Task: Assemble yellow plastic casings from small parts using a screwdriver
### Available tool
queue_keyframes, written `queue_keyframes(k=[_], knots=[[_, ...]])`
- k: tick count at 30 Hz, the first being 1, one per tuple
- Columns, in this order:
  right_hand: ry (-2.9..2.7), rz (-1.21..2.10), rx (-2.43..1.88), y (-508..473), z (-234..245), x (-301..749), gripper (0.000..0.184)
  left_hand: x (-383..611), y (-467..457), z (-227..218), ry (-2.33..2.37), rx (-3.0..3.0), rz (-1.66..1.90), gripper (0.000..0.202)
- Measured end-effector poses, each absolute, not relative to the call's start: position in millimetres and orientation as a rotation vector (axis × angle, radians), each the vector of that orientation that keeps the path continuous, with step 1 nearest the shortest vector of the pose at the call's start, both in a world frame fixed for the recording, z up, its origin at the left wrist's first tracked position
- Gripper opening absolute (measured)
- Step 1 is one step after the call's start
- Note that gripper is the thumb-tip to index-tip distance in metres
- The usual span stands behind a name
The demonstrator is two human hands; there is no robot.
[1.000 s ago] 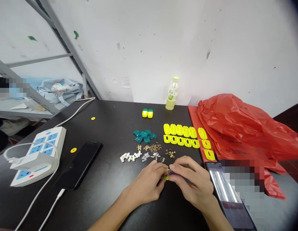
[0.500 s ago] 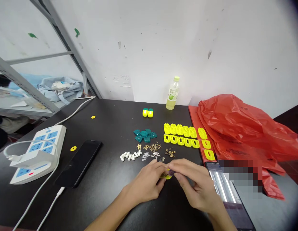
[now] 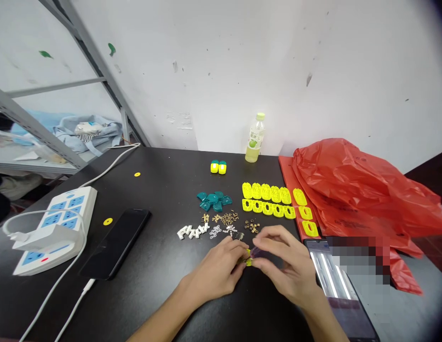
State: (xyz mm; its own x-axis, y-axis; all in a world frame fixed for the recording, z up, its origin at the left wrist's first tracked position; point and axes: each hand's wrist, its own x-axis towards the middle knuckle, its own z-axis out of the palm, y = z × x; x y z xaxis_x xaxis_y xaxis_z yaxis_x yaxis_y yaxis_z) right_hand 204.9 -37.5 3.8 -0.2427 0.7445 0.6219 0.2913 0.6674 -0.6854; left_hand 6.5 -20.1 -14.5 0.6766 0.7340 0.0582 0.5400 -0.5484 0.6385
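Note:
My left hand (image 3: 221, 267) is closed on a small yellow plastic shell (image 3: 248, 262) just above the black table, and its fingers cover most of it. From the other side, my right hand (image 3: 290, 268) pinches a small dark purple piece (image 3: 255, 252) against the shell. Beyond my fingertips lie small metal pins (image 3: 238, 235), brass cube-like bits (image 3: 252, 225), brass cylinders (image 3: 228, 219), flat silvery links (image 3: 215, 231) and white plastic parts (image 3: 193, 231). Dark green covers (image 3: 212, 199) lie farther back. Yellow shells (image 3: 265, 192) and yellow frames (image 3: 267, 208) form two rows.
Two yellow-green assembled pieces (image 3: 218, 167) and a drink bottle (image 3: 255, 137) stand at the back. A red plastic bag (image 3: 363, 185) covers the right side, near a phone (image 3: 338, 285). Another phone (image 3: 117, 244), a power strip (image 3: 59, 223) and white cables occupy the left.
My right hand's fingers have lifted and spread slightly, tilting the purple piece more into view at the shell. My left hand has stayed nearly in place.

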Motion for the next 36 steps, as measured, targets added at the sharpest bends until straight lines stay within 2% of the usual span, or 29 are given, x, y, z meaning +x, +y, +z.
queue_keyframes(k=[8,11,16,21,29,36], knots=[[-1.881,0.692,-0.804,-40,7,207,0.041,6,-20,-16,0.969,2.305,0.445,0.015],[-1.827,0.637,-0.774,-38,6,205,0.036,6,-20,-18,0.979,2.266,0.468,0.013],[-1.765,0.606,-0.847,-36,-1,207,0.042,7,-21,-22,0.985,2.171,0.539,0.015],[-1.577,0.637,-0.964,-34,-11,215,0.035,5,-23,-26,1.0,2.16,0.575,0.015],[-1.692,0.631,-0.995,-30,-17,214,0.031,7,-25,-23,1.007,2.096,0.677,0.015],[-1.666,0.637,-0.964,-29,-15,214,0.031,-17,14,-24,1.309,1.803,0.87,0.015]])
